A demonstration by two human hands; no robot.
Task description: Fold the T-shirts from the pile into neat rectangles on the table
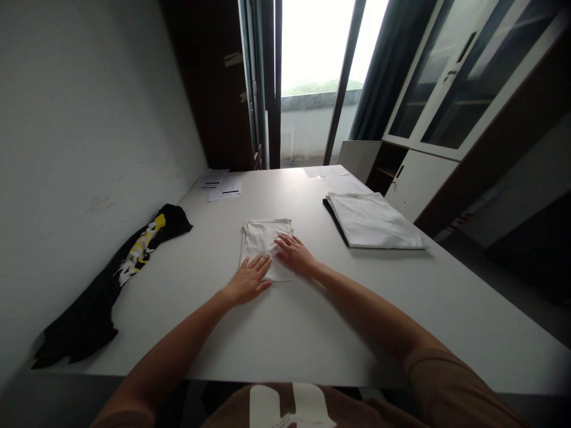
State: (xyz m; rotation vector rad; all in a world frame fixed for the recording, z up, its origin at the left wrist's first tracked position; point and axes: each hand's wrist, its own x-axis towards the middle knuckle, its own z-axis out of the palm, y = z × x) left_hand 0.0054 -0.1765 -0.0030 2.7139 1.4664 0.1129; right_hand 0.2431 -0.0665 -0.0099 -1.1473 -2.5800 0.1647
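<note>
A folded white cloth (266, 233), perhaps a garment, lies flat in the middle of the white table (214, 345). My left hand (250, 279) rests on its near left part, palm down with the fingers stretched out. On the right side of the cloth, my right hand (294, 253) lies flat too, a little farther from me. Neither hand grips anything. Layered edges show along the cloth's left side and far corners; part of its surface is hidden under both hands.
A black shirt (102, 285) with a yellow and white print lies along the left wall. Right of the cloth is a stack of folded white fabric (375, 220) with a black piece beneath. Paper sheets (224, 185) lie at the far left edge; other papers (328, 172) lie far right.
</note>
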